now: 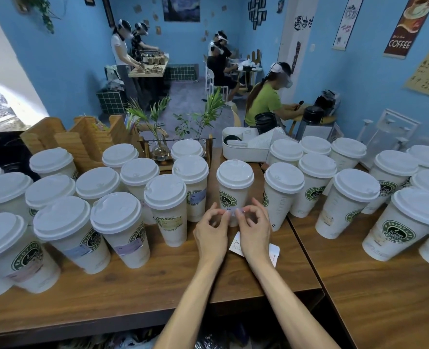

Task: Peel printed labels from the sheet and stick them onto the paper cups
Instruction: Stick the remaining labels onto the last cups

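A white lidded paper cup (pixel 234 187) with a green round logo stands upright at the middle of the wooden table (pixel 158 280). My left hand (pixel 212 230) and my right hand (pixel 255 227) are side by side in front of its lower wall. Between their thumbs and forefingers they pinch a small pale label (pixel 232 212), stretched flat against or just off the cup. A white label sheet (pixel 273 253) lies on the table, partly hidden under my right wrist. Several cups on the left (pixel 123 229) carry pale labels. Cups on the right (pixel 348 202) show only the logo.
Lidded cups crowd both sides of the table. At the back stand a wooden holder (pixel 82 139), glass vases with plants (pixel 160 149) and a white tub (pixel 243 147). A seam (pixel 306 253) runs between two tabletops. Several people work at tables further back.
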Motion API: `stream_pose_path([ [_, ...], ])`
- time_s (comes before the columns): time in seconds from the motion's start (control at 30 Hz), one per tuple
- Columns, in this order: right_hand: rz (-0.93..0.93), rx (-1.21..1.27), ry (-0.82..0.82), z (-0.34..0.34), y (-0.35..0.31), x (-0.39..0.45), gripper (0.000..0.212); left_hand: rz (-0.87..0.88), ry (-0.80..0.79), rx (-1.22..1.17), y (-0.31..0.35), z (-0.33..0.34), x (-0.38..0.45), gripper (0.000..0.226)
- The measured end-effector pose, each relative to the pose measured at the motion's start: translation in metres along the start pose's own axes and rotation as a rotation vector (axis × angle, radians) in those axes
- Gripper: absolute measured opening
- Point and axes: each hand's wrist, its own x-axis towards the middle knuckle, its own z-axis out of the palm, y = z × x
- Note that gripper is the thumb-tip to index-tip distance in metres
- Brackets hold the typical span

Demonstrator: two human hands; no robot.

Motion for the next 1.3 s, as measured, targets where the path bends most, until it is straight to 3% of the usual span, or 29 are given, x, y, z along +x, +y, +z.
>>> stream_pose_path([
  [0.33, 0.005, 0.036, -0.004, 0.005, 0.004, 0.009, 0.012, 0.012, 0.020, -0.043, 0.005, 0.007, 0.007, 0.008],
  [0.77, -0.021, 0.028, 0.029, 0.011, 0.011, 0.011, 0.017, 0.111, 0.106, 0.135, 0.003, 0.014, 0.008, 0.008],
  [1.07, 0.064, 0.137, 0.008, 0.009, 0.007, 0.012, 0.038, 0.148, 0.140, 0.125, -0.003, 0.016, 0.009, 0.014],
  [1.17, 0.064, 0.131, -0.035, 0.010, 0.002, 0.012, 0.059, 0.174, 0.156, 0.143, -0.005, 0.017, 0.004, 0.014],
  [1.3, 0.034, 0.076, -0.044, 0.010, 0.003, 0.012, 0.059, 0.174, 0.143, 0.081, 0.000, 0.017, 0.000, 0.038],
])
